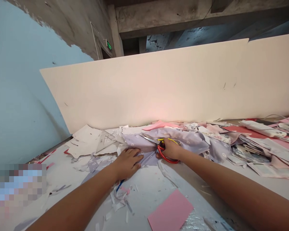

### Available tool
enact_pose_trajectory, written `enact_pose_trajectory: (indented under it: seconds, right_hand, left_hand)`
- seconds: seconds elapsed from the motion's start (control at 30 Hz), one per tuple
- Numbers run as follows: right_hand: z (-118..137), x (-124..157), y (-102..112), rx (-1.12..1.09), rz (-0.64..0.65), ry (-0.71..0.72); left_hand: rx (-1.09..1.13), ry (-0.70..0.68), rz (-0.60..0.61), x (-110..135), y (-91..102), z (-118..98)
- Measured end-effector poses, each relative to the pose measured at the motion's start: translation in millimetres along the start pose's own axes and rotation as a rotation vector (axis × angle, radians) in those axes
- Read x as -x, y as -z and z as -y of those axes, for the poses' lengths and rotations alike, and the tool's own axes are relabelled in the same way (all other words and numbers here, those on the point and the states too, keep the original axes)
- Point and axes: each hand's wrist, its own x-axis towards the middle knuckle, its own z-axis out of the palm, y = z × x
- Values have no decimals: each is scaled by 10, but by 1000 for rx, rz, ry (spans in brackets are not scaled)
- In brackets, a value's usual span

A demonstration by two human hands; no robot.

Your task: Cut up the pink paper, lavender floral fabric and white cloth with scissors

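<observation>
Paper scraps [84, 144] are strewn over the desk [149, 189], and a set square [105, 141] is laid beside the lilac cloth [185, 142]. The cloth is pressed under the left hand's [128, 163] flat, open grip, red scissors [167, 156] are held in the right hand's [170, 149] grip with their blades on the cloth, and a pink card [170, 211] and stacked papers [252, 154] are placed nearby.

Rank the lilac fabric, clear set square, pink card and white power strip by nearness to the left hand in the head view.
1. Lilac fabric: beneath the left hand.
2. Clear set square: ahead, leftward.
3. Pink card: front, rightward.
4. White power strip: far right, among papers.
</observation>
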Motion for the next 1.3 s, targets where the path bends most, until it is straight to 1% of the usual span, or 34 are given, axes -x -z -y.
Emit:
enact_pose_trajectory:
  seconds: [0.1,0.2,0.3,0.4,0.47,0.53,0.63,0.7,0.77,0.8,0.83,0.9,0.93,1.0,1.07,1.13,1.2,1.3]
  right_hand:
    - [-40,-55,33,-11,33,17]
    - [-117,-101,122,-22,84,29]
    - [-202,-135,254,-39,141,48]
    - [-253,-135,361,-56,184,56]
    - [-254,-109,388,-64,179,52]
    - [-226,-62,383,-76,120,34]
    - [-140,50,386,-100,-44,15]
    - [-66,155,448,-143,-145,19]
    - [9,293,571,-246,-179,23]
    - [41,375,648,-313,-151,20]
    - [69,465,728,-383,-76,19]
    - [102,663,869,-486,146,31]
    - [108,764,918,-502,238,31]
    - [101,952,960,-489,376,-38]
    - [80,1107,942,-495,468,-151]
    - [66,1228,906,-534,535,-267]
    - [74,1319,893,-569,597,-348]
    - [122,1409,927,-564,711,-408]
  left_hand:
    - [7,29,1,-61,16,-51]
    - [138,32,37,-173,36,-69]
    - [291,69,33,-278,26,-21]
    - [351,105,56,-321,-4,46]
    - [386,112,70,-319,-19,67]
    - [418,107,70,-308,-28,62]
    - [442,104,72,-296,-37,31]
    - [431,105,64,-291,-41,12]
    - [395,102,32,-281,-37,-7]
    - [370,97,14,-273,-30,-21]
    - [337,89,1,-264,-18,-43]
    - [240,80,-28,-244,16,-116]
    - [177,77,-46,-238,34,-169]
    - [58,53,-87,-239,61,-300]
    - [20,-6,-125,-267,63,-436]
    - [63,-59,-135,-320,37,-537]
    - [111,-63,-131,-383,-9,-579]
    - [127,-41,-129,-457,-85,-557]
